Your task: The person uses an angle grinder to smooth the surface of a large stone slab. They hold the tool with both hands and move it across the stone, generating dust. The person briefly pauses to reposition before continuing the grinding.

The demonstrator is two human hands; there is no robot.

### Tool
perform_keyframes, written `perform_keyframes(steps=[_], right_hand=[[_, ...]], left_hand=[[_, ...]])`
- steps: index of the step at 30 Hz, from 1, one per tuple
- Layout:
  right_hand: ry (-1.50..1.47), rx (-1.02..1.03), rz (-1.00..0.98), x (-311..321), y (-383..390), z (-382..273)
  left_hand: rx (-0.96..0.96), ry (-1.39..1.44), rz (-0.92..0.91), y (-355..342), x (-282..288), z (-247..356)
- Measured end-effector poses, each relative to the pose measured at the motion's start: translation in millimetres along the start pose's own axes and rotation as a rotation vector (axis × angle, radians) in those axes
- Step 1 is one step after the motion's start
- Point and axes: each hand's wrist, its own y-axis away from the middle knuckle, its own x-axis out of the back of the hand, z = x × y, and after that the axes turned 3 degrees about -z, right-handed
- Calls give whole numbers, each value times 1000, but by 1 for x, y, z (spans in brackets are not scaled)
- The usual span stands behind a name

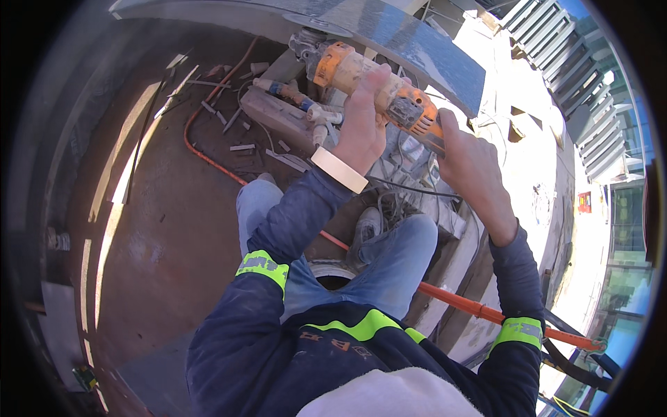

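Note:
A dusty orange and beige angle grinder (338, 66) lies across both my hands, its head at the far left. My left hand (361, 125) is wrapped round the middle of its body. Farther right, my right hand (476, 167) grips the rear end of the handle. The grinder's round disc (306, 26) is against or just beside the edge of a grey stone slab (424, 52); I cannot tell whether they touch. A cream tape roll (339, 170) sits round my left wrist like a bracelet.
An orange hose (189, 139) curves over the brown floor at left. White pipe fittings (323, 117) and concrete blocks (278, 118) lie below the slab, among offcuts and cables. An orange bar (458, 300) crosses at lower right. Dust hazes the upper left.

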Motion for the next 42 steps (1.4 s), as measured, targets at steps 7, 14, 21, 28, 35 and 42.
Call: perform_keyframes(steps=[7,14,21,28,35,42], right_hand=[[-35,-20,-64,-1,-4,3],[-25,76,45,-13,-24,-2],[-43,80,7,-15,-50,-13],[-68,110,42,-15,-65,-27],[-48,125,50,-16,-81,-37],[-23,76,-1,-8,-53,-26]], left_hand=[[-7,-6,-2,2,-1,1],[-54,-15,20,-18,14,10],[-75,-31,54,-30,18,31],[-80,-51,70,-45,31,45],[-76,-27,70,-59,41,57],[-43,0,93,-38,24,37]])
